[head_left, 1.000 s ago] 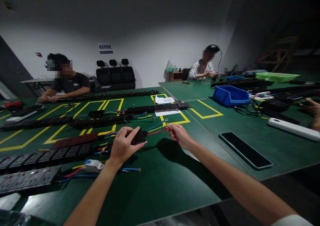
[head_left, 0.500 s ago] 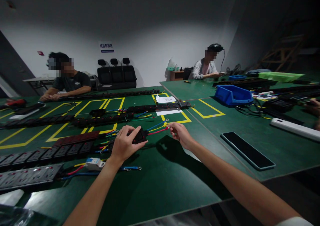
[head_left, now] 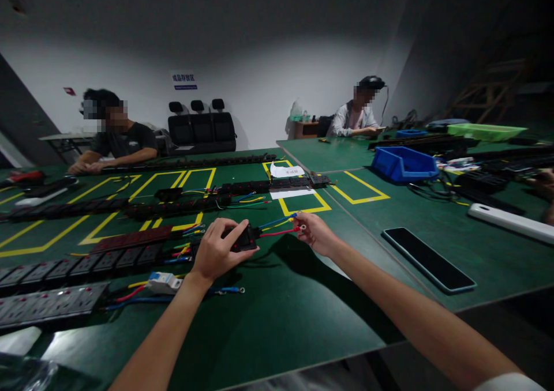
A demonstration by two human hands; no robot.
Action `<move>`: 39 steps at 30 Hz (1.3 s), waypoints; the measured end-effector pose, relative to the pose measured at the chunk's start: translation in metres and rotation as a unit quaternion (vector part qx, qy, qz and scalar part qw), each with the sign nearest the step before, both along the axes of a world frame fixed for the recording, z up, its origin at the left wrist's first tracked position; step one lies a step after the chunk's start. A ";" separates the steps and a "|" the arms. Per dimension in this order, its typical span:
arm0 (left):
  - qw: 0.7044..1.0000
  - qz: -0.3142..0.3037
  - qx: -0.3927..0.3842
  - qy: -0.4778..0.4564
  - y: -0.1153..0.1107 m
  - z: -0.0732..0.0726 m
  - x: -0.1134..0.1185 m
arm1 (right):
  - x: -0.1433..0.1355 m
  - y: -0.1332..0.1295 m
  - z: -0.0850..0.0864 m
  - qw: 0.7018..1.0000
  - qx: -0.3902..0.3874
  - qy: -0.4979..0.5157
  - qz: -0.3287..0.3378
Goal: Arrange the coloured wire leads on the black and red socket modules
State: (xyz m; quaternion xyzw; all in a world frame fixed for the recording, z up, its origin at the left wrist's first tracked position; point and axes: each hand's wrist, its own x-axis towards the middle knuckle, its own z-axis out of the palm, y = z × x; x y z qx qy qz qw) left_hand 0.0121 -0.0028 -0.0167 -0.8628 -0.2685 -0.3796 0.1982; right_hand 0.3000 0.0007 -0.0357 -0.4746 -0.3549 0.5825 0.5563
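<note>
Black socket strip [head_left: 246,240] is located above the near half of the green table [head_left: 277,316], with the left hand's [head_left: 214,249] thumb and fingers closed across its body. The right hand [head_left: 318,234] appears to pinch the end of the blue wire [head_left: 279,220]; whether it also grips the red wire [head_left: 279,232] cannot be told. Caution: a hard pull to the right could strain the wire joints while the left hand anchors the body. A loose pinch could release the blue wire. Closely spaced leads, yellow wire [head_left: 279,224] included, could cross if handled together. Orientation: wire end points right; the long axis runs from left-near to right-far, its left part mostly hidden by the left hand.
</note>
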 end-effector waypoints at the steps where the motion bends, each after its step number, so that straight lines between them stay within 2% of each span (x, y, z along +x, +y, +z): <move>1: 1.000 -0.003 0.004 0.003 -0.001 0.001 0.000 | 0.001 0.001 0.000 1.000 -0.010 0.004 -0.001; 4: 1.000 0.001 0.011 0.009 -0.001 0.001 0.001 | 0.001 0.001 0.000 1.000 -0.024 0.016 -0.007; 9: 1.000 0.022 -0.014 0.008 0.004 -0.003 0.000 | -0.001 -0.001 0.004 0.999 -0.005 0.054 -0.008; 14: 0.999 0.032 -0.026 0.009 0.005 -0.006 -0.001 | 0.001 -0.001 0.005 0.999 0.011 0.031 -0.020; 21: 1.000 0.009 -0.015 0.012 0.002 -0.004 0.000 | 0.002 -0.004 0.005 1.000 0.002 0.029 -0.010; 29: 1.000 -0.019 -0.002 -0.006 -0.005 0.002 0.004 | 0.003 -0.002 0.003 0.999 -0.034 0.021 -0.027; 39: 0.998 0.025 -0.053 0.028 0.002 -0.004 0.000 | 0.001 0.000 -0.004 1.000 0.002 0.001 -0.016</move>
